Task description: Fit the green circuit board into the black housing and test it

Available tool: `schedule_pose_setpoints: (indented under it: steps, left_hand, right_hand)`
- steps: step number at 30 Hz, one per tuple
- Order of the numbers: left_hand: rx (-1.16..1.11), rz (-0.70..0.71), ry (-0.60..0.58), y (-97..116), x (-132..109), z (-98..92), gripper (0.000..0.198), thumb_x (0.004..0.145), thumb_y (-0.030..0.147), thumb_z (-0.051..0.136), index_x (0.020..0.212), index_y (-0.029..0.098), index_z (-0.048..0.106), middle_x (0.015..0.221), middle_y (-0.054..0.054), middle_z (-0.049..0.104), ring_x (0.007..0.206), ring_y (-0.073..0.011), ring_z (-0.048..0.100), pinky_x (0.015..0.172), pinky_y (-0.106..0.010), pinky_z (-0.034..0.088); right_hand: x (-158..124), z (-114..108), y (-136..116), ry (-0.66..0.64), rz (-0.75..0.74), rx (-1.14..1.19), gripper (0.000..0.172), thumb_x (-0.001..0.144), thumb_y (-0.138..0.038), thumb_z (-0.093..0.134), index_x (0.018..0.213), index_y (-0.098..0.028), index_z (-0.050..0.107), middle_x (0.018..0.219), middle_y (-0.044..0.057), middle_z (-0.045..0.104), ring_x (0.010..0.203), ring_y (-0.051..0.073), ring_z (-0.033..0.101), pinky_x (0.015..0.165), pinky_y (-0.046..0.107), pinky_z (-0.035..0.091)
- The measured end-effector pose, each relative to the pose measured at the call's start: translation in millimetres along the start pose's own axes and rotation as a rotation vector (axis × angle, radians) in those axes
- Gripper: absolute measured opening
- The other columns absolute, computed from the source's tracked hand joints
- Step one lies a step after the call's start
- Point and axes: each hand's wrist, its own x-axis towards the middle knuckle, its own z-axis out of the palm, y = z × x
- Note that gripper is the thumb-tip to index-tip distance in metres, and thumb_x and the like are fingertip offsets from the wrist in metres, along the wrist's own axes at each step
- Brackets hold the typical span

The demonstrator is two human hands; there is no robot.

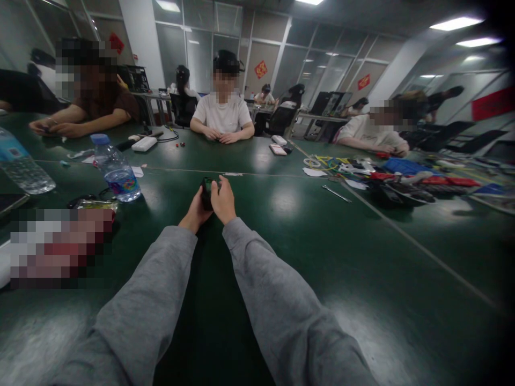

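Table (289, 241): dark green, glossy, crossed by pale seams
Partition wall (269, 27): beige and glass panels, red diamond-shaped decorations (260, 69)
Pillars (139, 43): white, one each side
Far desks (314, 116): black chairs (281, 117) beside them
Ceiling lights (456, 23): bright white
Right wall (485, 81): blurred, apparently bearing a red banner (493, 104)

The left hand (195, 212) curls inward; the right hand (224, 201) faces it closely; grey-sleeved forearms (155, 276) converge toward both.
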Motion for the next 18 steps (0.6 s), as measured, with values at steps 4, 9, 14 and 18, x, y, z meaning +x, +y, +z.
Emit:
schedule_pose_setpoints:
  steps: [4, 9, 14, 18]
  left_hand:
    - [-0.038, -0.012, 0.013, 1.3, 3.0, 1.3, 0.043, 0.095, 0.044, 0.046, 0.12, 0.013, 0.063, 0.096, -0.011, 0.072, 0.092, -0.0239, 0.069, 0.081, -0.035, 0.056]
    - [-0.102, -0.019, -0.038, 2.0, 6.6, -0.5, 0.042, 0.094, 0.041, 0.046, 0.12, 0.012, 0.062, 0.093, -0.011, 0.072, 0.083, -0.0213, 0.069, 0.077, -0.034, 0.056]
    - [-0.098, -0.021, -0.003, 2.0, 7.4, -0.6, 0.035, 0.092, 0.037, 0.051, 0.115, 0.014, 0.064, 0.085, -0.007, 0.071, 0.075, -0.0192, 0.068, 0.072, -0.032, 0.055]
    - [-0.058, -0.013, 0.03, 3.0, 6.0, 1.4, 0.029, 0.091, 0.036, 0.051, 0.105, 0.015, 0.066, 0.077, -0.005, 0.069, 0.066, -0.018, 0.065, 0.064, -0.03, 0.052]
  right_hand:
    - [10.3, 0.8, 20.1, 0.081, 0.348, 0.447, 0.025, 0.092, -0.032, 0.052, 0.114, -0.02, 0.056, 0.097, 0.005, 0.067, 0.095, 0.016, 0.066, 0.095, 0.035, 0.05]
    - [14.5, -18.9, 39.2, 0.043, 0.82, 1.018, 0.013, 0.097, -0.03, 0.044, 0.101, -0.022, 0.054, 0.08, 0.001, 0.064, 0.073, 0.012, 0.067, 0.067, 0.022, 0.056]
    - [10.5, -34.5, 43.9, -0.114, 0.802, 1.207, 0.026, 0.099, -0.042, 0.037, 0.105, -0.024, 0.055, 0.089, 0.003, 0.068, 0.075, 0.014, 0.066, 0.061, 0.024, 0.055]
    - [9.2, -31.8, 42.7, -0.174, 0.771, 1.173, 0.028, 0.099, -0.043, 0.036, 0.106, -0.025, 0.057, 0.089, 0.001, 0.067, 0.073, 0.014, 0.064, 0.058, 0.024, 0.052]
